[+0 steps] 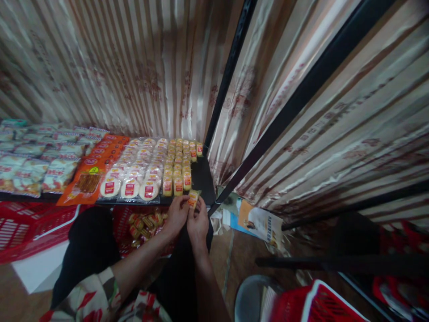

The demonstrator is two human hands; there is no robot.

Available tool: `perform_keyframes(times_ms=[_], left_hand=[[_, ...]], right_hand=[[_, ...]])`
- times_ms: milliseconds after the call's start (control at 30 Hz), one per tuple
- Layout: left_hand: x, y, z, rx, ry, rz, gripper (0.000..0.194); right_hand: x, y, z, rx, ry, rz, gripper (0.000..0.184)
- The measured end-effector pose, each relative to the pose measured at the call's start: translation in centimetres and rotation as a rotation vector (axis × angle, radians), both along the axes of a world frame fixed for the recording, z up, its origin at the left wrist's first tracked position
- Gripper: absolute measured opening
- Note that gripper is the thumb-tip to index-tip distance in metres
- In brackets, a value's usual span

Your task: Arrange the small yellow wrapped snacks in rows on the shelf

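Observation:
Between the fingertips of my left hand (pixel 177 213) and my right hand (pixel 198 222) is a small yellow wrapped snack cake (pixel 193 199) with a red and white label. Both hands pinch it at the front edge of a black shelf (pixel 205 179). Just behind it, rows of similar yellow wrapped snack cakes (pixel 177 172) stand on the shelf. To their left lie rows of round white packaged cakes (pixel 130 188) with red labels. Below my left forearm, a red basket (pixel 118 223) holds a pile of loose yellow packets (pixel 145 226).
An orange snack bag (pixel 89 179) and white bags (pixel 60 172) fill the shelf's left part. Black metal posts (pixel 228 67) rise at the shelf's right end, before a draped curtain (pixel 134 67). Another red basket (pixel 318 304) and a grey bucket (pixel 250 299) stand lower right.

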State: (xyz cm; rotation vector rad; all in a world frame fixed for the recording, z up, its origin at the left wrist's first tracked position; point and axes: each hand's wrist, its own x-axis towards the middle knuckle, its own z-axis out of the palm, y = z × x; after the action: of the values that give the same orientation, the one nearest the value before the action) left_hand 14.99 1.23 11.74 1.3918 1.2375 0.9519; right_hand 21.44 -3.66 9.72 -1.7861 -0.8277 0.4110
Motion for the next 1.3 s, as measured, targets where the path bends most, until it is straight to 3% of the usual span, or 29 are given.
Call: perform_keyframes(times_ms=[500,767,1067,1300], left_hand=[[2.0,1.5,1.4,0.016,0.196,-0.121,0.036],[4.3,2.4,3.0,-0.051,0.079,-0.16,0.025],[5.9,3.8,3.5,-0.085,0.13,-0.194,0.022],[7.0,4.6,4.6,-0.133,0.095,-0.139,0.015]], right_hand=[[2.2,1.0,1.4,-0.142,-0.136,-0.035,0.048],[3.4,2.9,0.7,-0.079,-0.13,-0.039,0.052],[4.6,4.7,0.5,-0.107,-0.239,-0.037,0.052],[5.0,6.0,0.2,-0.035,-0.25,-0.103,0.053]])
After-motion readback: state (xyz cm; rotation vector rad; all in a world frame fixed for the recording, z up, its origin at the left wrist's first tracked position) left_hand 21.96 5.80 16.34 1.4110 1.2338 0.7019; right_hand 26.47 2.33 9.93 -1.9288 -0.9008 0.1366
